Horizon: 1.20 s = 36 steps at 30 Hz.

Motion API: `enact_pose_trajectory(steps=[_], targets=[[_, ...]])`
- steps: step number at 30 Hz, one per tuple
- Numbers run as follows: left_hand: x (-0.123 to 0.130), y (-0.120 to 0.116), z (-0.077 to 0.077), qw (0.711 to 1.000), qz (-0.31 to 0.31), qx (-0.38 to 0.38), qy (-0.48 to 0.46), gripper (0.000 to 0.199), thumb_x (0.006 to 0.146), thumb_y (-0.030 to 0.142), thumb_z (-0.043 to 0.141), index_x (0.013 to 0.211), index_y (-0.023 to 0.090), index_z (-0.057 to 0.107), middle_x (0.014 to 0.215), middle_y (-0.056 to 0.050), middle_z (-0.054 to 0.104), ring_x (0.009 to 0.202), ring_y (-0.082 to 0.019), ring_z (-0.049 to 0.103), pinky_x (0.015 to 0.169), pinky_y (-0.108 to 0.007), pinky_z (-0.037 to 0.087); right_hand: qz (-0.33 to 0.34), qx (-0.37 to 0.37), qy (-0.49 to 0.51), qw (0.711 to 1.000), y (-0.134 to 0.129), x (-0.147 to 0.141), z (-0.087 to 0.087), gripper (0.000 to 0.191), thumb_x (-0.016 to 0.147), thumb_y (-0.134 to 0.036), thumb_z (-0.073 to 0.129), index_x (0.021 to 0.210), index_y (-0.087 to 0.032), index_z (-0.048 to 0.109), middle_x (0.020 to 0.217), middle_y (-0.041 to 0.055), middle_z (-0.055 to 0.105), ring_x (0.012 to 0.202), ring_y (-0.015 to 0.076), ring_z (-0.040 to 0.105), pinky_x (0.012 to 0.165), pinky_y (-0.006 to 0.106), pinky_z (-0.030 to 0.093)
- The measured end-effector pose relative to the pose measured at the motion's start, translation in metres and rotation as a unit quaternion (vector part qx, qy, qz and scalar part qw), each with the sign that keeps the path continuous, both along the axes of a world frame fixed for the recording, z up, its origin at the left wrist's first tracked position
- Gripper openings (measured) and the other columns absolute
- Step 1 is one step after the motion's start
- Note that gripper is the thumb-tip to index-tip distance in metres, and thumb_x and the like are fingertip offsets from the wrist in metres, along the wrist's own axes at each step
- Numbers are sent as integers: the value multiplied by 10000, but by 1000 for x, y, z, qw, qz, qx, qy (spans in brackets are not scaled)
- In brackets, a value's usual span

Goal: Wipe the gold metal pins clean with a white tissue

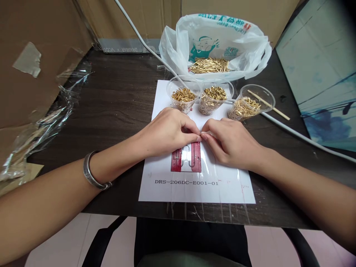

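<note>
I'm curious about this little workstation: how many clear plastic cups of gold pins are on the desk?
3. The left cup and the middle cup stand on the white sheet; the right cup, with a wooden stick in it, is tilted beside the sheet. More pins lie in the plastic bag behind.

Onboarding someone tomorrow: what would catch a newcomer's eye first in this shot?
Probably the two bare hands, left hand and right hand, meeting fingertip to fingertip at table centre, over a red-and-white fixture on a taped-down white printed sheet. Behind them stand three clear plastic cups of small gold metal pins, and beyond those a white plastic bag holding more.
</note>
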<state>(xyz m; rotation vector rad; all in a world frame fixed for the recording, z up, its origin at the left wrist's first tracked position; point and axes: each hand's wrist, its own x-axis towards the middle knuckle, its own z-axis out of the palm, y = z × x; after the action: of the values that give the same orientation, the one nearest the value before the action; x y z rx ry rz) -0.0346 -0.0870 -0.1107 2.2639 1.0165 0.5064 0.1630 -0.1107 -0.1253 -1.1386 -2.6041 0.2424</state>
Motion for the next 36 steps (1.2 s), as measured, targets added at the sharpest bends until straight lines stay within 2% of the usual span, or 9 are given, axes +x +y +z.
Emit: enact_pose_trajectory(steps=[6,14,19,36], targets=[[-2,1,1,1000,20,-6,6,101,735,224,669,767,232,764,631,32,690,573,-96,583,536,-223,378,-2,-3,5,1000,0,0,0,210,903,-290,401,828,-143,531,652,10,527,569,137,428,605,284,311],[-1,5,-1,999,-7,33,-7,93,717,186,664,726,207,754,705,4,668,640,-107,580,594,-229,415,-9,-21,2,1000,1,0,0,215,909,-312,391,830,-155,515,663,13,532,585,143,437,617,288,313],[-1,5,-3,999,-14,19,-31,87,726,170,663,715,197,745,715,3,673,668,-110,592,637,-235,441,-13,-30,1,999,1,1,0,204,905,-309,398,838,-159,518,666,13,532,588,143,433,620,289,309],[0,6,-6,998,-27,35,-40,79,731,166,675,716,196,748,708,1,668,673,-113,589,630,-232,427,0,-63,-16,998,5,2,4,190,900,-307,389,850,-168,509,679,10,552,602,147,478,590,285,287]])
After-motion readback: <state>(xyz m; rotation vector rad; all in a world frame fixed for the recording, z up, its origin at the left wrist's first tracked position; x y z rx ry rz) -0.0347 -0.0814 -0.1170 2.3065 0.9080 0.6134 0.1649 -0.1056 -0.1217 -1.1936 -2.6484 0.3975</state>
